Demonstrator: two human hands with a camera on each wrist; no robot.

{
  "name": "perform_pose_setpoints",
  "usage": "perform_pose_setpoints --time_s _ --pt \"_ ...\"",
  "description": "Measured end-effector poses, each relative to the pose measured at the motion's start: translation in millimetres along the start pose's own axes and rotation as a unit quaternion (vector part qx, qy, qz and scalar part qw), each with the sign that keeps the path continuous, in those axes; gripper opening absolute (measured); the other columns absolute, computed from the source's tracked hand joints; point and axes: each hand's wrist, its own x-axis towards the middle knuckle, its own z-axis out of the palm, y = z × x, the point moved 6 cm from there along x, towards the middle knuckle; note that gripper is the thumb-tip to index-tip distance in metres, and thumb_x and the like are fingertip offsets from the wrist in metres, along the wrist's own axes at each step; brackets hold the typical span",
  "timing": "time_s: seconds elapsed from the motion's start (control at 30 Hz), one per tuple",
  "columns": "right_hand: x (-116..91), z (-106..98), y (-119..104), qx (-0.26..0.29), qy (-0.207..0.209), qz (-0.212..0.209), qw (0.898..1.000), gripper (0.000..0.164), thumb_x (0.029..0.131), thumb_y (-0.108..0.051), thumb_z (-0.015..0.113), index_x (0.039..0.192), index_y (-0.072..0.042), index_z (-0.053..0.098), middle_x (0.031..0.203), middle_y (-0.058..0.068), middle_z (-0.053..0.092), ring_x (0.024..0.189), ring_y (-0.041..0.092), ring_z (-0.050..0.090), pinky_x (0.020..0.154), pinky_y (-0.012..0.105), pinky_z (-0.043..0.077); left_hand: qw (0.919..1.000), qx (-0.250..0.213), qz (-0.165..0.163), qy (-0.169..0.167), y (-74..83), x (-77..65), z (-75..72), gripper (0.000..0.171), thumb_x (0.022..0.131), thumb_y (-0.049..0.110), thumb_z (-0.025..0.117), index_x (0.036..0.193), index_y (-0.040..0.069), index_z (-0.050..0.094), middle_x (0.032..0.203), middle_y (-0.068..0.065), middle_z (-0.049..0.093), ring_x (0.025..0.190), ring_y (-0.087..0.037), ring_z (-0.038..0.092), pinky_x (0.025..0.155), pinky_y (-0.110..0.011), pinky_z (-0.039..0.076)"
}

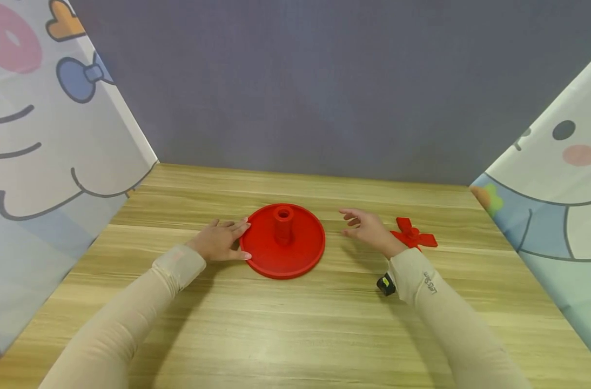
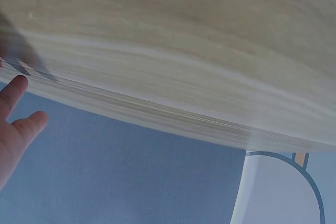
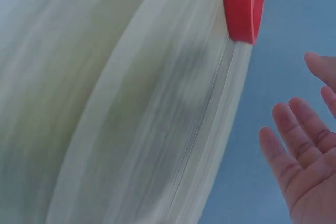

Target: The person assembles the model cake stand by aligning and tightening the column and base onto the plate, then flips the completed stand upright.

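Wood-grain tabletop [image 1: 286,335], pale, ran back to a plain grey backdrop [image 1: 295,92].

Far left: one printed panel [image 1: 33,135], cartoon figure on white cloth, with a blue bow.

Left of centre: your left hand [image 1: 217,240], in a cream sleeve [image 1: 130,319]. Its fingers were extended and spread, thumb apart, tips over the left rim of the disc; they touched it without curling round it.

Centre: one round red disc [image 1: 261,246], raised rim, flat on the table. From its middle rose an upright hollow red post [image 1: 283,229].

Right of the disc and apart from it: your right hand [image 1: 370,229], fingers loosely bent with gaps between them, nothing held. Under its cuff sat a small black device [image 1: 385,284].

Farther right: one red bladed piece [image 1: 413,233], lying on the table, partly hidden by your right wrist.

Far right: a second printed panel [image 1: 582,178].
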Motion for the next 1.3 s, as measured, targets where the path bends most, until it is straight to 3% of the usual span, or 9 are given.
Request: perform_pose_setpoints --time_s 0.23,0.6,0.77,1.0,1.3 --pt "-6 -6 15 0.000 -0.010 -0.002 1.000 0.048 0.085 0.002 0.068 0.129 0.011 0.052 0.115 0.032 0.058 0.101 0.044 0.060 0.085 0.050 0.051 1.0000 -0.002 0.000 0.002 -3.2 -1.8 3.9 0.089 0.087 0.064 0.052 0.148 0.002 0.033 0.155 -0.013 0.027 0.130 -0.042 0.040 0.105 -0.066 0.024" --pt "-39 -35 50 0.028 -0.028 0.084 0.996 0.054 0.089 -0.008 0.067 0.137 0.005 0.047 0.126 0.028 0.053 0.111 0.042 0.054 0.081 0.044 0.053 0.9998 -0.015 0.003 -0.012 2.9 2.4 11.1 0.092 0.086 0.068 0.049 0.149 0.004 0.031 0.156 -0.012 0.023 0.133 -0.041 0.037 0.107 -0.064 0.021" --pt "-42 -52 59 0.014 -0.013 0.065 0.998 0.050 0.088 -0.001 0.065 0.132 0.013 0.047 0.121 0.033 0.053 0.107 0.045 0.055 0.087 0.048 0.050 0.9998 -0.015 -0.001 -0.014 3.1 1.0 9.0 0.090 0.087 0.065 0.051 0.149 0.003 0.031 0.156 -0.012 0.025 0.133 -0.041 0.037 0.107 -0.065 0.021" --pt "-48 -75 67 -0.046 0.015 0.032 0.998 0.043 0.083 0.006 0.065 0.123 0.017 0.052 0.111 0.035 0.059 0.098 0.047 0.059 0.079 0.045 0.052 0.9999 -0.015 -0.001 -0.008 1.9 -1.6 7.0 0.089 0.087 0.065 0.052 0.149 0.003 0.032 0.156 -0.013 0.025 0.132 -0.041 0.038 0.107 -0.065 0.023" --pt "-61 -92 82 -0.099 0.028 0.045 0.994 0.044 0.085 0.003 0.065 0.125 0.015 0.052 0.120 0.036 0.055 0.101 0.049 0.057 0.079 0.055 0.051 0.9999 -0.012 -0.009 -0.006 0.3 -2.8 2.3 0.089 0.087 0.064 0.052 0.149 0.003 0.032 0.156 -0.011 0.026 0.134 -0.040 0.037 0.107 -0.064 0.021"
